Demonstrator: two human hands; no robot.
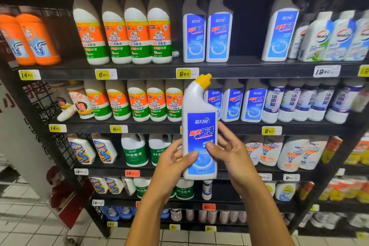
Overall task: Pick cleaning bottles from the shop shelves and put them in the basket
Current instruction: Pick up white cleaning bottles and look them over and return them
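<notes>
A white toilet-cleaner bottle (199,126) with a blue label and a yellow angled cap stands upright in the air in front of the dark shelves (139,74). My left hand (173,164) grips its lower left side, thumb across the label. My right hand (229,150) holds its right side, thumb on the label and fingers behind. More bottles of the same kind (205,36) stand on the shelf above and on the shelf behind. No basket is in view.
White Mr Muscle bottles (127,32) with orange and green labels fill two shelves on the left. Orange drain-cleaner bottles (30,40) stand at far left. Green-labelled jugs (135,152) sit lower down. White floor tiles (26,225) lie at the bottom left.
</notes>
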